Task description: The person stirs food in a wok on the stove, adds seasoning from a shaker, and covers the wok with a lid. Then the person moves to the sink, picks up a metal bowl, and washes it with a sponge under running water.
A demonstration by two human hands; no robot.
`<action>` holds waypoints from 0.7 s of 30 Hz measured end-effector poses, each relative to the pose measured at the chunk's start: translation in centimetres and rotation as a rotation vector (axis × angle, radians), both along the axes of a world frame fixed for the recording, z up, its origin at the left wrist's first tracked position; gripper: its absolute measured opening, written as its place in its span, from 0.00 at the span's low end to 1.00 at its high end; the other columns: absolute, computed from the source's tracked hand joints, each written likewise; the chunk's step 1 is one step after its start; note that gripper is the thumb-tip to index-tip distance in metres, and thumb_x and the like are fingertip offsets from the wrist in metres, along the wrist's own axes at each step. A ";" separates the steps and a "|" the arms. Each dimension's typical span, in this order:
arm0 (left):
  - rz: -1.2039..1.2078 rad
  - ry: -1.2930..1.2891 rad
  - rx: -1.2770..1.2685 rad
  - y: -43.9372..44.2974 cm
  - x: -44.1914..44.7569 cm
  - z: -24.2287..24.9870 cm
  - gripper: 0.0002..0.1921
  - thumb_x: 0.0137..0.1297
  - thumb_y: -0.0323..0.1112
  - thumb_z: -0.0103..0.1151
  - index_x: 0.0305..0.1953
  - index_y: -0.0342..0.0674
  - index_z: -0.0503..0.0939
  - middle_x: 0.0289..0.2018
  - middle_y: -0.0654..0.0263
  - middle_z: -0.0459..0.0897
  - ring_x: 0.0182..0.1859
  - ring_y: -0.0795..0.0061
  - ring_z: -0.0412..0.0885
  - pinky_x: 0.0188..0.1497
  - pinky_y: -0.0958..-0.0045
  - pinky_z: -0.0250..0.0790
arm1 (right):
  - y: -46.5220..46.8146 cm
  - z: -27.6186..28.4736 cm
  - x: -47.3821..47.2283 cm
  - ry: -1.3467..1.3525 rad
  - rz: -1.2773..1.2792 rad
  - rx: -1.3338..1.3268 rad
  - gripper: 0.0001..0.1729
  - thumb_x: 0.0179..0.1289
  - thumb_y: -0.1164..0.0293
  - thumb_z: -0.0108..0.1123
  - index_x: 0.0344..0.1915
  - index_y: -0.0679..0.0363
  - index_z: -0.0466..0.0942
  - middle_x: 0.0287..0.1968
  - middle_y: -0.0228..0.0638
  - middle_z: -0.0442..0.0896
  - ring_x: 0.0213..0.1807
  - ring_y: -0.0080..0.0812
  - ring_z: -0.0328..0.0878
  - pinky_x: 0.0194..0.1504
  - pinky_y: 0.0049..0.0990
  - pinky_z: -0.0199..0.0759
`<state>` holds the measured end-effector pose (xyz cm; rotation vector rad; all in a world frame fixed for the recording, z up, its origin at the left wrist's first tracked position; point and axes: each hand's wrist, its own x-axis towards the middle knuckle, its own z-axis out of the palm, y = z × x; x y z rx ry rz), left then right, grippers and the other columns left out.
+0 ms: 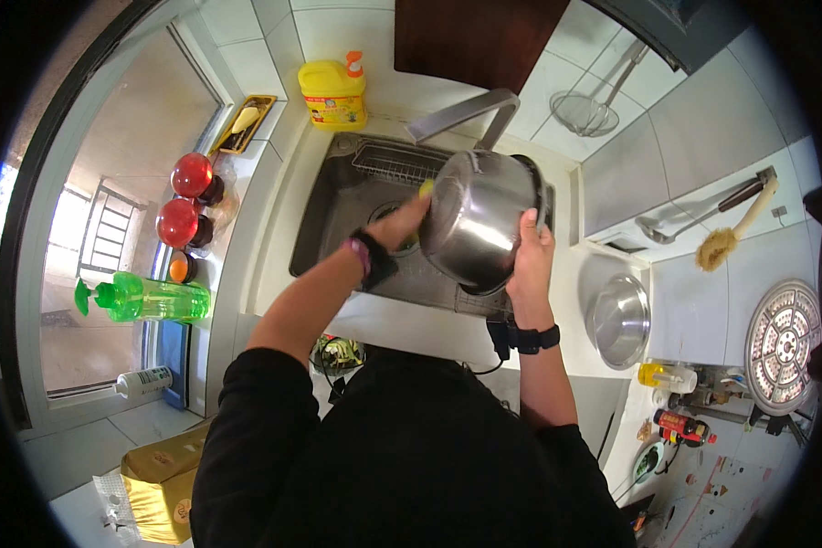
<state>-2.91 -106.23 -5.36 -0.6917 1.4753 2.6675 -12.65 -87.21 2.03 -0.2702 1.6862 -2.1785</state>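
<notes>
A stainless steel pot (pixel 476 219) is tilted on its side above the sink (pixel 335 226), its outer bottom turned to the left. My right hand (pixel 533 264) grips the pot at its rim side, thumb on the steel wall. My left hand (pixel 404 222) is at the pot's bottom, slightly blurred, with a bit of a yellow-green thing (pixel 425 188) showing at its fingertips; the rest of that thing is hidden. The metal faucet (pixel 466 116) arches just behind the pot. A wire rack (pixel 397 164) sits at the sink's back edge.
A yellow detergent jug (pixel 333 96) stands behind the sink at the left. A steel bowl (pixel 620 322) is on the counter at the right. On the left sill lies a green pump bottle (pixel 157 299). A wire strainer (pixel 586 113) hangs on the back wall.
</notes>
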 end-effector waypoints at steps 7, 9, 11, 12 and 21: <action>0.164 -0.003 0.608 7.9 2.1 -3.1 0.27 0.83 0.54 0.26 0.68 0.41 0.62 0.64 0.58 0.70 0.63 0.60 0.73 0.68 0.57 0.68 | -2.1 -2.5 -1.1 0.407 -0.008 0.200 0.31 0.75 0.49 0.56 0.20 0.56 0.63 0.19 0.18 0.63 0.23 0.16 0.54 0.24 0.25 0.48; 0.179 -0.022 0.603 8.1 2.1 -1.4 0.26 0.83 0.52 0.26 0.67 0.41 0.64 0.62 0.57 0.72 0.61 0.60 0.75 0.66 0.56 0.70 | -2.7 -4.0 -0.5 0.557 -0.002 0.276 0.32 0.76 0.50 0.56 0.20 0.62 0.63 0.17 0.24 0.64 0.24 0.19 0.56 0.24 0.28 0.53; 0.177 -0.101 0.546 8.1 2.7 0.8 0.24 0.84 0.50 0.27 0.65 0.40 0.65 0.61 0.57 0.72 0.60 0.61 0.76 0.64 0.55 0.71 | -3.2 -5.2 0.2 0.603 0.012 0.359 0.32 0.75 0.50 0.56 0.20 0.64 0.67 0.14 0.33 0.65 0.18 0.26 0.61 0.22 0.32 0.55; 0.140 -0.073 0.500 8.1 3.0 1.9 0.23 0.84 0.49 0.28 0.63 0.40 0.66 0.60 0.58 0.73 0.58 0.62 0.76 0.63 0.56 0.72 | -3.4 -5.6 0.5 0.681 0.041 0.412 0.32 0.75 0.50 0.56 0.20 0.65 0.68 0.14 0.38 0.66 0.18 0.32 0.63 0.22 0.34 0.57; 0.065 -0.156 0.291 3.5 4.4 6.0 0.16 0.79 0.46 0.41 0.53 0.42 0.73 0.47 0.65 0.81 0.47 0.68 0.82 0.48 0.59 0.78 | -2.8 -4.6 -0.1 0.812 0.371 0.521 0.32 0.75 0.49 0.53 0.23 0.68 0.73 0.19 0.54 0.72 0.21 0.55 0.72 0.25 0.44 0.63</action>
